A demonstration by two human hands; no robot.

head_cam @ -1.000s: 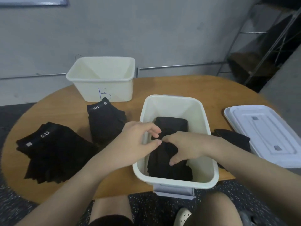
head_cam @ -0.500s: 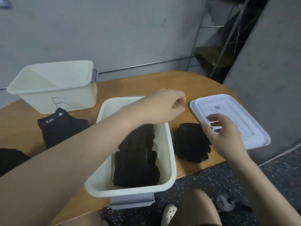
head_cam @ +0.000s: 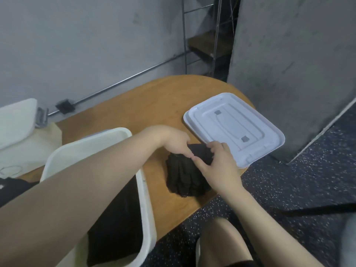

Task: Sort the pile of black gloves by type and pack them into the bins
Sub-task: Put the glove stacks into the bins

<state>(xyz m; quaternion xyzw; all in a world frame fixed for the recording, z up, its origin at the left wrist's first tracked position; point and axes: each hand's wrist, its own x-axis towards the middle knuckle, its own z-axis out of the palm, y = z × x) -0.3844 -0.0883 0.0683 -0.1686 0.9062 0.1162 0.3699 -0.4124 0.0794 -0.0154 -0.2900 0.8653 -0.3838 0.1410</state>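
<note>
A small stack of black knit gloves (head_cam: 185,176) lies on the wooden table (head_cam: 154,105), to the right of the near white bin (head_cam: 143,191). My left hand (head_cam: 176,143) reaches across the bin and rests its fingers on the stack's far end. My right hand (head_cam: 217,164) touches the same end from the right, fingertips almost meeting the left ones. Whether either hand pinches the fabric is hard to tell. Black gloves (head_cam: 119,218) lie inside the near bin, partly hidden by my left forearm.
A white bin lid (head_cam: 233,128) lies flat at the table's right end. A second white bin (head_cam: 17,122) stands at the far left, with more black gloves (head_cam: 11,189) at the left edge. A grey wall and pillar close the right side; my knees are below the table edge.
Both hands left the near bin and moved right to the glove stack beside the lid. The view swung right, pushing the far bin and left piles out of frame.
</note>
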